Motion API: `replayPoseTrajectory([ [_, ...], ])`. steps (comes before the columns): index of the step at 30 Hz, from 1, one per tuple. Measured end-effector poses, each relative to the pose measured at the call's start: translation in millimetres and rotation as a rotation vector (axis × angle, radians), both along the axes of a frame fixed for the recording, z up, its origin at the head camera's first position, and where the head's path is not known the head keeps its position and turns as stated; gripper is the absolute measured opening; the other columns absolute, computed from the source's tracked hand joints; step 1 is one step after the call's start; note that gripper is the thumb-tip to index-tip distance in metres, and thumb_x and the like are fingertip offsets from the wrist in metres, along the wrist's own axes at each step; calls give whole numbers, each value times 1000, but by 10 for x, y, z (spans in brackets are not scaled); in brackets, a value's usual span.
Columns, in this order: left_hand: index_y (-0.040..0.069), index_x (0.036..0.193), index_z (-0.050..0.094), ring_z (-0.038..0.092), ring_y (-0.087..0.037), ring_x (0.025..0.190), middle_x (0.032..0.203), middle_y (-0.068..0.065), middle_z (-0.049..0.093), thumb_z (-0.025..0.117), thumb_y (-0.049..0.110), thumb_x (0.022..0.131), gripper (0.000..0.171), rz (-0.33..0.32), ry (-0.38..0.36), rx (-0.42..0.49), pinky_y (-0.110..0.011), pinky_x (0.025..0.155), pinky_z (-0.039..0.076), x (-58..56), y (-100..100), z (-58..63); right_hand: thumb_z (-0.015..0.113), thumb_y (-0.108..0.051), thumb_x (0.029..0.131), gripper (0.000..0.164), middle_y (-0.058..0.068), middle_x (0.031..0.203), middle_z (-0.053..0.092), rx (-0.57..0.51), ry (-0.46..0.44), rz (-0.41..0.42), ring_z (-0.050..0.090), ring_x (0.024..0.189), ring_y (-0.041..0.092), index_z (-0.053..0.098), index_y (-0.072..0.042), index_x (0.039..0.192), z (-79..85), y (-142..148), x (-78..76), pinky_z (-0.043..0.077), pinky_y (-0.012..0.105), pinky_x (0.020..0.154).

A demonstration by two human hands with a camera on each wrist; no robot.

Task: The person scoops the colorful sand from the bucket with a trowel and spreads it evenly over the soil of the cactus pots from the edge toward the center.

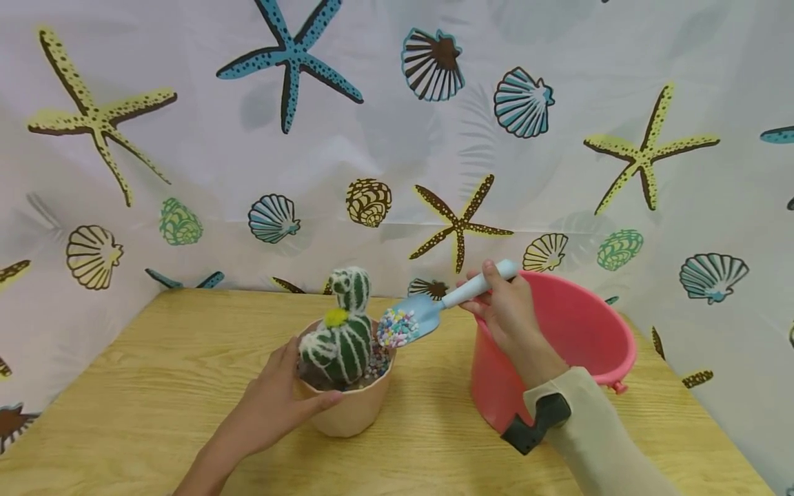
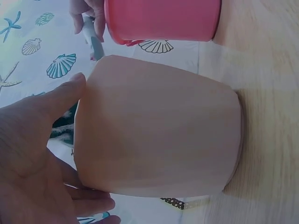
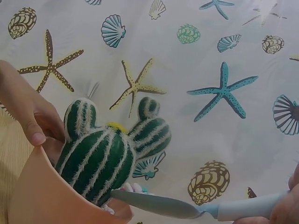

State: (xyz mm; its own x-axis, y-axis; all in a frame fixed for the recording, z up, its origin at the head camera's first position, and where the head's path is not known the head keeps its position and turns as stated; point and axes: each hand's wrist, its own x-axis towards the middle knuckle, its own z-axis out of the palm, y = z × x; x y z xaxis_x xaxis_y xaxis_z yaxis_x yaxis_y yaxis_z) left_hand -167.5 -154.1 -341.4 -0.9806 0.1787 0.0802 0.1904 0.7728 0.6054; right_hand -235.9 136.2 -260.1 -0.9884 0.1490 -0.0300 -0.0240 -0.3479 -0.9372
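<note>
A green cactus (image 1: 349, 348) with white fuzzy ribs and a yellow flower stands in a peach flowerpot (image 1: 353, 413). My left hand (image 1: 273, 399) grips the pot at its rim, thumb on the near side and fingers around the left. In my right hand (image 1: 511, 313) is the pale blue handle of a small trowel (image 1: 428, 313). Pastel pebbles (image 1: 397, 328) lie on its blade, which hangs over the pot's right rim, close beside the cactus. More small colored pebbles (image 1: 377, 363) show inside the pot, over dark filling.
To the right, under my right forearm, a pink bucket (image 1: 486, 386) stands on the wooden table (image 1: 155, 386). Its inside bottom is hidden. A white cloth (image 1: 347, 151) printed with starfish and shells hangs behind the table and along its sides.
</note>
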Motion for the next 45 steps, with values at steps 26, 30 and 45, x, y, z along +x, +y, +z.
replayPoseTrajectory([
  [26,-10,149,4,30,-56,131,150,-37,15,62,58,84,111,-35,-56,2,-67,97,35,-25,-46,3,55,-16,98,25,13,105,59,218,202,-6,68,90,18,43,-4,116,81,-237,49,57,40,79],
  [30,-8,149,4,29,-55,132,150,-36,15,62,58,84,110,-37,-51,13,-67,98,35,-13,-35,11,55,-15,97,24,10,99,60,227,223,-20,68,92,21,45,-4,116,150,-255,67,58,39,75],
  [45,0,152,6,33,-56,130,150,-35,18,64,56,84,106,-43,-19,37,-66,97,37,2,-49,9,54,-13,98,21,14,103,58,325,239,-28,64,89,18,43,-1,111,35,-446,43,57,39,73],
])
